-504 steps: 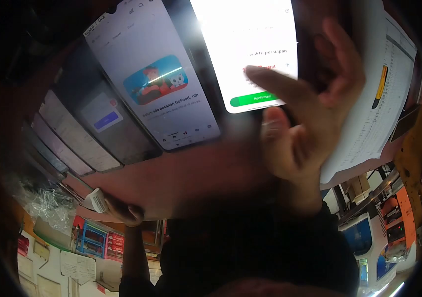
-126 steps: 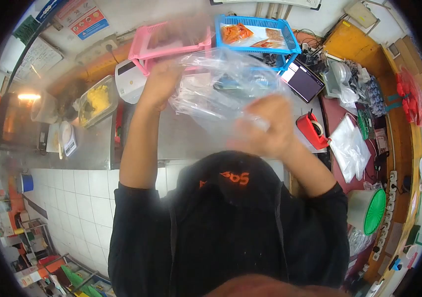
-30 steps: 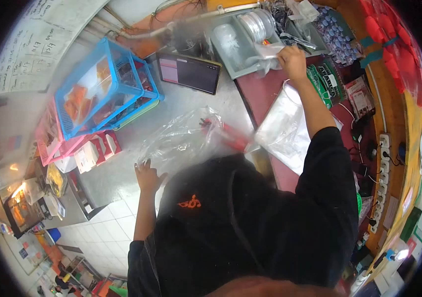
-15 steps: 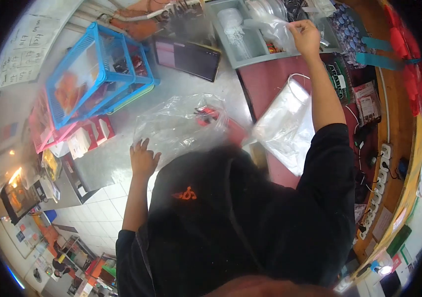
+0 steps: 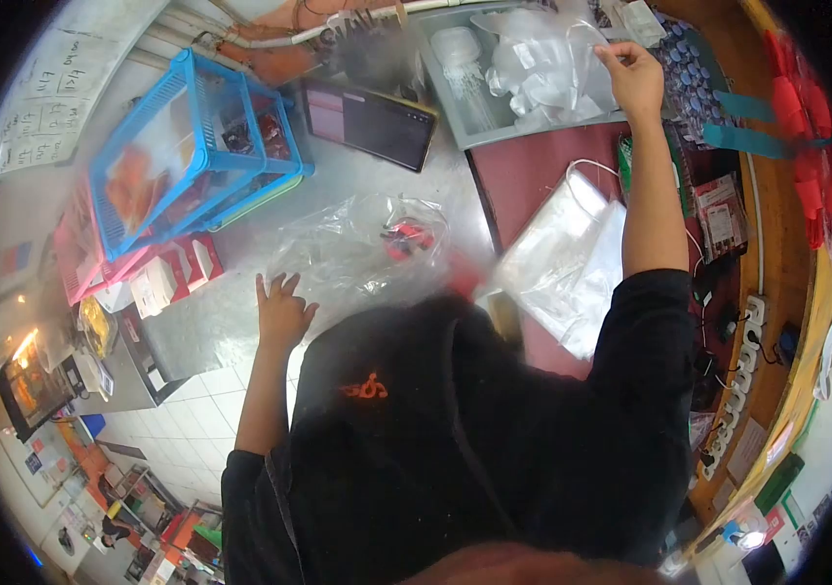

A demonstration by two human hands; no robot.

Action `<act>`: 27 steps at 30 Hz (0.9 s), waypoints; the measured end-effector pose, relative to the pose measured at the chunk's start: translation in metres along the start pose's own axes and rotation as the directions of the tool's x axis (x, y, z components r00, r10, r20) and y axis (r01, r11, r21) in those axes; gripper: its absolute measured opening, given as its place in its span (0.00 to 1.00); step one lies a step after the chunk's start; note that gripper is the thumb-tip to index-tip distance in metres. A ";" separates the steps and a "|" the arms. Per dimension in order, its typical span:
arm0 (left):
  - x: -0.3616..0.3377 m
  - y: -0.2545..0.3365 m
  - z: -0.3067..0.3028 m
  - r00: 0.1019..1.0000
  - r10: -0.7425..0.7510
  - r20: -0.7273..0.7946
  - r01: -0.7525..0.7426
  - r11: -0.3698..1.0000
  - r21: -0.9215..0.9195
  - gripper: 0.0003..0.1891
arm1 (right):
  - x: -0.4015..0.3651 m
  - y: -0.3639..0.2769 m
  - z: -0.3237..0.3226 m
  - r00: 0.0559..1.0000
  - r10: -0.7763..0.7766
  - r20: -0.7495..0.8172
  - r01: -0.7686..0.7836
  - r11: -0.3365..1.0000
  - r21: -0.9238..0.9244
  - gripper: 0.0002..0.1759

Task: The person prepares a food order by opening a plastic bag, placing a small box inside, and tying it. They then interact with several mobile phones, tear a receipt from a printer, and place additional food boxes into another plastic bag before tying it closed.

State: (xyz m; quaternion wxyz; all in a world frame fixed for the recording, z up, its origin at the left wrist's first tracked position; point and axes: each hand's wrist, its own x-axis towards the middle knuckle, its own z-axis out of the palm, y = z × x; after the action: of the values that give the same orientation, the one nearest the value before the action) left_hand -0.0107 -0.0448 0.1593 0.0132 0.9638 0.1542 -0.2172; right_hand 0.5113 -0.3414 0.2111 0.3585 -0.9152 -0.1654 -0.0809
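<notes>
My right hand (image 5: 637,83) pinches the edge of a clear plastic bag (image 5: 580,57), raised over the grey divided tray (image 5: 508,138) at the upper right. Whitish pieces show in or behind the bag; I cannot make out what they are. My left hand (image 5: 283,310) has its fingers spread and holds nothing. It is by the edge of the metal counter (image 5: 226,317), beside a large crumpled clear plastic bag (image 5: 338,244). A red and black item (image 5: 406,237) shows through that bag.
A blue plastic basket (image 5: 203,156) and a tablet (image 5: 369,122) stand on the counter's far side. A stack of clear plastic bags (image 5: 560,255) lies on the dark red surface at right. Power strips (image 5: 735,385) line the right wall. Another person (image 5: 116,529) is far off, lower left.
My right hand has moved slightly right, drawing the clear bag up and wider over the tray, where more whitish pieces show. My left hand has stayed almost in place.
</notes>
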 end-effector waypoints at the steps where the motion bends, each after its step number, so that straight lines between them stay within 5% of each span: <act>1: 0.000 0.000 0.002 1.000 0.008 0.017 -0.008 1.000 0.001 0.16 | 0.005 0.013 0.004 0.997 -0.024 -0.067 0.034 0.986 0.161 0.09; 3: 0.002 -0.001 0.004 0.999 0.020 0.024 -0.021 1.000 0.004 0.16 | 0.009 0.019 0.001 0.988 -0.039 -0.149 0.085 0.946 0.313 0.08; 5: 0.005 -0.002 0.004 0.999 0.016 0.042 -0.016 1.000 0.011 0.17 | -0.004 -0.004 -0.016 0.985 0.144 -0.096 -0.020 0.647 0.762 0.08; 7: 0.007 0.000 -0.005 0.999 0.016 0.028 -0.017 1.000 0.018 0.14 | -0.009 -0.010 -0.025 0.988 0.138 -0.064 -0.022 0.549 0.836 0.07; 9: 0.014 0.001 -0.013 1.000 0.011 0.018 -0.011 1.000 0.025 0.11 | -0.026 -0.035 -0.029 0.995 0.098 -0.007 -0.021 0.280 0.960 0.09; 11: 0.023 0.000 -0.020 0.930 0.133 -0.344 -0.214 0.954 -0.211 0.09 | -0.050 -0.069 -0.034 0.998 0.059 0.036 -0.048 0.210 0.976 0.08; 12: 0.027 0.007 -0.035 0.930 0.123 -0.347 -0.204 0.956 -0.208 0.09 | -0.067 -0.090 -0.033 0.993 0.075 0.086 -0.096 0.152 0.984 0.09; 14: 0.036 0.041 -0.093 0.657 0.207 -0.725 -0.420 0.899 -0.125 0.15 | -0.100 -0.135 -0.026 0.985 0.039 0.170 -0.173 0.086 0.981 0.10; 16: 0.041 0.071 -0.156 0.497 0.179 -0.849 -0.574 0.802 -0.167 0.17 | -0.135 -0.180 -0.017 0.973 -0.024 0.228 -0.226 0.061 0.972 0.11; 18: 0.047 0.104 -0.213 0.391 -0.127 -0.911 -0.682 0.625 -0.380 0.20 | -0.163 -0.219 -0.012 0.976 -0.139 0.170 -0.185 -0.105 0.977 0.16; 19: 0.048 0.106 -0.221 0.394 -0.138 -0.909 -0.658 0.648 -0.383 0.20 | -0.168 -0.227 -0.014 0.943 -0.243 0.226 -0.267 -0.151 0.952 0.18; 21: 0.046 0.104 -0.230 0.613 -0.128 -0.780 -0.740 0.252 -0.623 0.17 | -0.176 -0.245 -0.001 0.939 -0.309 0.153 -0.186 -0.082 0.979 0.18; 22: 0.043 0.101 -0.231 0.613 -0.136 -0.778 -0.734 0.267 -0.625 0.17 | -0.177 -0.248 0.000 0.935 -0.317 0.157 -0.196 -0.094 0.976 0.18; 24: 0.039 0.095 -0.233 0.755 -0.140 -0.641 -0.642 0.041 -0.765 0.11 | -0.176 -0.250 -0.001 0.935 -0.333 0.125 -0.107 0.074 0.992 0.17; 25: 0.039 0.091 -0.231 0.756 -0.138 -0.639 -0.640 0.047 -0.767 0.11 | -0.175 -0.250 -0.001 0.935 -0.331 0.125 -0.109 0.068 0.992 0.17; 27: 0.040 0.084 -0.222 0.732 -0.241 -0.637 -0.679 -0.195 -0.707 0.08 | -0.173 -0.249 -0.004 0.910 -0.311 0.274 -0.303 -0.050 0.952 0.19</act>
State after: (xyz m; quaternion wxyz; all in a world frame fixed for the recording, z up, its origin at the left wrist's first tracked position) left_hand 0.1413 -0.0930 0.3396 0.7229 0.6222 0.0614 0.2941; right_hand 0.2605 -0.2151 0.3245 0.8630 -0.3572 -0.2456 0.2594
